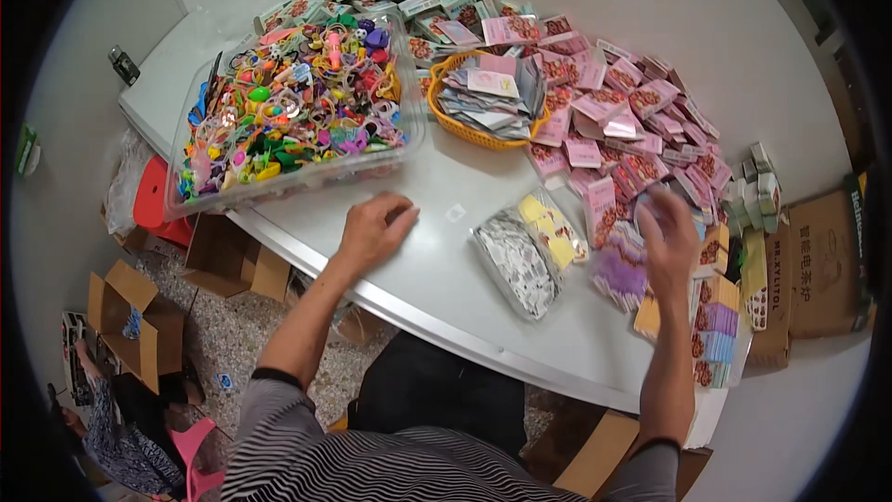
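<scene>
My left hand (376,231) rests near the front edge of the white table (437,293), fingers loosely bent and slightly apart, with nothing visible in them. Motion smears my right hand (671,234), over the right side beside the heap of pink small boxes (604,116). Whether its fingers hold anything cannot be made out. Just left of and below it lies a bundle of purple packets (621,268). Between my hands sits a clear plastic bag (522,270) packed with black-and-white printed pieces and yellow ones.
A big clear tub (307,175) of colourful small toys stands left, and a yellow basket (478,135) of silvery packets at the back. Green boxes (446,5) lie behind. Stacked packets (714,335) line the right edge. Cartons (139,325) and a seated person (130,437) are at lower left.
</scene>
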### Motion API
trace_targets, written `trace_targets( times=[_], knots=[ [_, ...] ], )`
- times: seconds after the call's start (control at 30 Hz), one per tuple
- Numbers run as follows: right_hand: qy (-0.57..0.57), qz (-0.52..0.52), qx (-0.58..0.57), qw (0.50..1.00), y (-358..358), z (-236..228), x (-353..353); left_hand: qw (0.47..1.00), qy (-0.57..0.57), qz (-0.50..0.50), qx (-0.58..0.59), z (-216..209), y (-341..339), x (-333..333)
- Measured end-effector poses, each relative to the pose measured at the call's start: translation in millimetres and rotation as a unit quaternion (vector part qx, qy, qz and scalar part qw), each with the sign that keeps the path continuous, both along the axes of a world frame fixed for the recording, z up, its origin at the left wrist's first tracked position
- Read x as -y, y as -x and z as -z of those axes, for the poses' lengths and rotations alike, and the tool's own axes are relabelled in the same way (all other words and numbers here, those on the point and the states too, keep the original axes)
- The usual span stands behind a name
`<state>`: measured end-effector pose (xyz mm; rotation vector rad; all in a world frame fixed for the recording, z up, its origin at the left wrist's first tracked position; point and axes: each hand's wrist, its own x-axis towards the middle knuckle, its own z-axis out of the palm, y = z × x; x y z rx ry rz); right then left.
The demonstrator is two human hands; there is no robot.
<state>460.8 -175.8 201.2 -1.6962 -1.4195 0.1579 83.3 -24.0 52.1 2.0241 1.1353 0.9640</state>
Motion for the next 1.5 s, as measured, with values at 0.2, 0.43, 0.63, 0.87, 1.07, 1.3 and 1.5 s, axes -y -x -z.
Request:
trace_targets(
  times=[0.2,0.43,0.63,0.87,1.07,1.3,1.5],
  knots=[
    [0.011,-0.199,0.049,0.979,80,11,-329,1.0,0.007,-0.012,0.023,1,0,-58],
    [0.138,-0.282,0.242,0.918,141,74,-574,0.998,0.051,-0.028,0.023,17,-2,-131],
    [0.244,-0.263,0.355,0.863,170,147,-661,0.997,0.067,-0.03,0.03,44,0,-172],
    [0.196,-0.171,0.278,0.924,167,125,-646,0.998,0.049,-0.015,0.046,54,16,-175],
    [0.056,-0.182,-0.04,0.981,161,74,-568,0.996,0.053,-0.023,0.063,36,33,-147],
    [0.029,-0.306,-0.269,0.913,170,3,-367,0.991,0.04,-0.036,0.12,16,45,-93],
    [0.202,-0.387,-0.337,0.835,184,38,-177,0.952,0.111,0.026,0.285,-23,31,-16]
  ],
)
